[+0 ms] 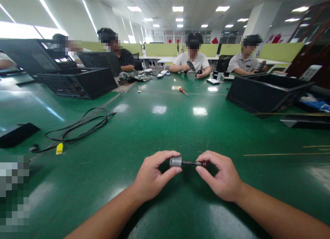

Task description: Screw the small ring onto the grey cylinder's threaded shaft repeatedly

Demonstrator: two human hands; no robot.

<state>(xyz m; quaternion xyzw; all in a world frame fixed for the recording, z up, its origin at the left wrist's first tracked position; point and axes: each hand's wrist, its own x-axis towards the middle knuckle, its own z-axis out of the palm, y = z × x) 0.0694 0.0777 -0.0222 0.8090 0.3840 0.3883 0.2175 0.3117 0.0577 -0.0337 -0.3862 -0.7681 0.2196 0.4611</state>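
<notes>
A metal shaft [189, 163] with a wide grey cylinder [175, 162] on its left end lies level between my two hands, low in the middle of the head view. My left hand [152, 177] pinches the cylinder, thumb below and fingers above. At the other end, my right hand [223, 176] grips a narrower, dark reddish end piece between thumb and forefinger. The fingers partly cover that end, so its exact shape is hidden. Bare dark rod shows in the gap between the hands. Both hands are just over the green tabletop [165, 132].
A looped black cable [77, 129] with a yellow tag [59, 148] lies left. Black computer cases [82, 82] stand at the left, another case [263, 94] at the right. An orange screwdriver [183, 91] lies ahead. Thin rods [278, 154] lie right. Several people sit across the table.
</notes>
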